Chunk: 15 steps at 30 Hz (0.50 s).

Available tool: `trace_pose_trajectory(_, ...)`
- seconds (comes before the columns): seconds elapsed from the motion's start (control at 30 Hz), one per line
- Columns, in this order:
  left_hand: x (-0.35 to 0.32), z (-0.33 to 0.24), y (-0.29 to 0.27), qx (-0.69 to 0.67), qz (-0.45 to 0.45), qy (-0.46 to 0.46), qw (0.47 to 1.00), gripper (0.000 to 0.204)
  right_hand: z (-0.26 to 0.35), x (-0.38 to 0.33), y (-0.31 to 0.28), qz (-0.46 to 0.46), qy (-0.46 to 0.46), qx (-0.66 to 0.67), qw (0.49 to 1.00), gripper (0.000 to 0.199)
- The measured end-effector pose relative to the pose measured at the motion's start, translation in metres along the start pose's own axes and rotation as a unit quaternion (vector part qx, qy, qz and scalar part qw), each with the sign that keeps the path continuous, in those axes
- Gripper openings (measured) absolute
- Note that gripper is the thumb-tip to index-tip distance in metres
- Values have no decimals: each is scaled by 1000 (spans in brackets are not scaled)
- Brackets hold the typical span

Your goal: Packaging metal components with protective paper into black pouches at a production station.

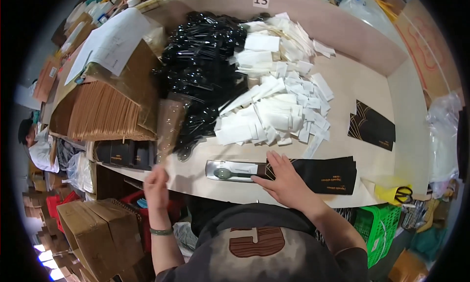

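1. Left grip (157, 186) is pinching, apparently, the lower end of a blurred brown strip (170, 123).
2. Right grip (285, 180) is lying spread on black sleeves (323, 169), thumb at the spoon (223, 173).
3. The spoon is resting left of this nearer grip, its long axis running left to right.

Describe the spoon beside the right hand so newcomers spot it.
On the table, nearer than the white packet heap, the right hand rests on black sleeves. Just left, the dark spoon lies singly on a silvery strip, apart from the glossy black heap beyond.
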<state>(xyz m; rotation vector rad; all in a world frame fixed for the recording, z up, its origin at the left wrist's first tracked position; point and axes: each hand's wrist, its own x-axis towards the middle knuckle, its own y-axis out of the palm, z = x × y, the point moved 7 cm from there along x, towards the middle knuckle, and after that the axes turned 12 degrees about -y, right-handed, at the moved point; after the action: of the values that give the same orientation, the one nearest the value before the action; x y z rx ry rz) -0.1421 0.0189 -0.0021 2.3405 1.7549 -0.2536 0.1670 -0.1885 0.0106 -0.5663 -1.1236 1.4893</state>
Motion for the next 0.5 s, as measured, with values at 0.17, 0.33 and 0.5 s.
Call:
trace_pose_trajectory(0.17, 1, -12, 81, 377, 258, -103, 884, 16, -2, -11, -2, 2, -7, 12, 1000, 44)
trace_pose_trajectory(0.33, 12, -11, 95, 436, 236, -108, 862, 16, 3, -8, 11, -19, -34, 8, 999, 44)
trace_pose_trajectory(0.5, 15, -13, 99, 438, 180, -53, 879, 16, 6, -4, 14, -49, -59, 39, 996, 44)
